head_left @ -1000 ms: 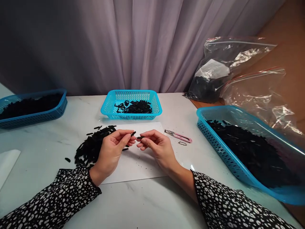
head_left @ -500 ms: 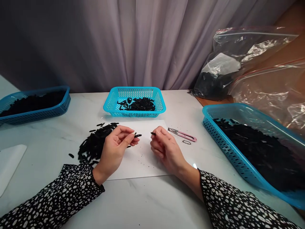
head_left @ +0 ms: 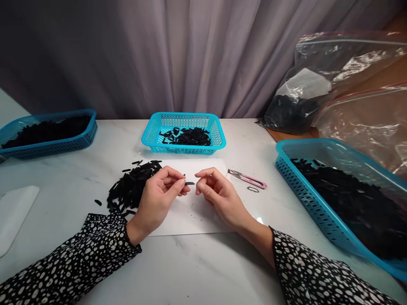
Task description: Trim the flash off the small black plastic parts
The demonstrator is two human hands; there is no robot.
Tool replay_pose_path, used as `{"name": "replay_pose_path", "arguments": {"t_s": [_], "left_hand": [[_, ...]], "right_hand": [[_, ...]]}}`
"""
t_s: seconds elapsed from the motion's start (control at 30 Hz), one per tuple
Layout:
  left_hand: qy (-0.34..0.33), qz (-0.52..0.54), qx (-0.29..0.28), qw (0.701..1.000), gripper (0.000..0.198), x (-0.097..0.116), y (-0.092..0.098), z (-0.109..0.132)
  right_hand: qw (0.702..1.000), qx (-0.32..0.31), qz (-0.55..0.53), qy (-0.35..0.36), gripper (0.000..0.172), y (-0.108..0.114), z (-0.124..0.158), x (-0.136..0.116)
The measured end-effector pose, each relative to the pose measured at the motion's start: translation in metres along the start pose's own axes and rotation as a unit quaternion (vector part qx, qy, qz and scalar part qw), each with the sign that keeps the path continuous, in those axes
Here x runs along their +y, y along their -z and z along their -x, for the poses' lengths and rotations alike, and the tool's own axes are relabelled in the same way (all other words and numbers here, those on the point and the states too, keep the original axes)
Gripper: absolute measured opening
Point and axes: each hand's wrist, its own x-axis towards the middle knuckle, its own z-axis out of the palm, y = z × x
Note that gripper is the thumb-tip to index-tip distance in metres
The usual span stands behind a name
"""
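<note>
My left hand [head_left: 156,200] pinches a small black strip [head_left: 190,183] between thumb and fingers; its end sticks out to the right. My right hand [head_left: 223,198] hovers just right of that strip with thumb and forefinger apart, and nothing shows between them. Both hands are above a white sheet of paper [head_left: 184,222] dotted with tiny dark specks. A heap of black strips [head_left: 129,186] lies beside and partly behind my left hand. Right of my right hand lie pink thread snips [head_left: 249,179] and a small dark loop [head_left: 253,189].
A bright blue basket [head_left: 183,150] with some black pieces stands behind the paper. Fuller blue baskets stand at the left [head_left: 47,149] and right [head_left: 313,216]. Clear plastic bags [head_left: 318,84] rest at the back right, before a grey curtain [head_left: 203,59]. A white object [head_left: 17,216] lies at the left.
My right hand has opened its pinch, and the dark piece at its fingertips no longer shows. It has moved closer to my left hand, which still holds a strip. The view has shifted slightly.
</note>
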Motion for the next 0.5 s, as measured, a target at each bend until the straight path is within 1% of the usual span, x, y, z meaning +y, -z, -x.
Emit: {"name": "replay_pose_path", "arguments": {"t_s": [0.07, 0.1, 0.13, 0.2, 0.27, 0.3, 0.37, 0.4, 0.43, 0.5], "left_hand": [[0.001, -0.014, -0.022, 1.0, 0.011, 0.0, -0.001, 0.001], [0.002, -0.021, -0.037, 0.999, 0.011, -0.001, -0.001, 0.001], [0.002, -0.028, -0.053, 0.998, 0.011, -0.001, 0.0, 0.0], [-0.002, -0.061, -0.089, 0.994, 0.011, 0.0, 0.003, -0.003], [-0.03, -0.155, -0.122, 0.98, 0.012, 0.003, 0.009, -0.009], [-0.06, -0.233, -0.135, 0.961, 0.013, 0.005, 0.013, -0.012], [-0.142, -0.39, -0.159, 0.896, 0.008, 0.009, 0.022, -0.019], [-0.158, -0.446, -0.173, 0.864, 0.01, 0.01, 0.026, -0.022], [-0.165, -0.485, -0.188, 0.838, 0.015, 0.011, 0.03, -0.024], [-0.162, -0.524, -0.217, 0.808, 0.024, 0.012, 0.036, -0.027]], "right_hand": [[0.996, -0.003, 0.076, 0.044, 0.019, -0.003, 0.004, 0.001], [0.994, -0.002, 0.095, 0.051, 0.016, -0.004, 0.005, 0.001], [0.994, 0.002, 0.099, 0.049, 0.013, -0.004, 0.006, 0.002], [0.996, 0.017, 0.077, 0.029, 0.012, -0.003, 0.006, 0.003], [0.998, 0.037, 0.039, -0.01, 0.015, -0.001, 0.003, 0.004], [0.998, 0.044, 0.019, -0.035, 0.018, 0.001, 0.002, 0.004], [0.995, 0.051, -0.018, -0.079, 0.025, 0.003, -0.001, 0.004], [0.994, 0.052, -0.034, -0.092, 0.028, 0.004, -0.002, 0.003], [0.993, 0.052, -0.045, -0.098, 0.031, 0.004, -0.002, 0.002], [0.992, 0.051, -0.058, -0.096, 0.033, 0.004, -0.002, 0.001]]}}
